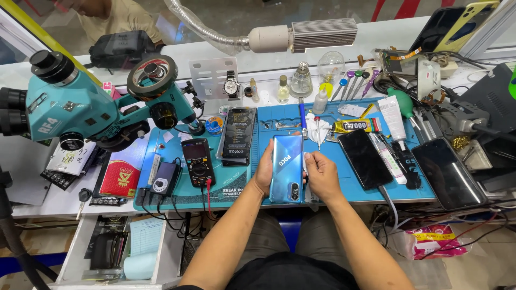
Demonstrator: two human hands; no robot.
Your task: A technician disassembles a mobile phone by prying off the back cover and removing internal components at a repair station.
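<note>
From the head camera, the blue phone (286, 167) lay back-up at the centre of the blue work mat (344, 193), and the left hand (264, 171) gripped its left edge from nine o'clock, fingers wrapped under it. The right hand (321, 173) closed in from three o'clock, fingertips pinching a small white cloth (308, 161) against the phone's right edge. At ten o'clock sat a black multimeter (198, 161), at two o'clock a dark phone (365, 158) face-up, and at eleven o'clock the teal microscope (80, 104) loomed.
</note>
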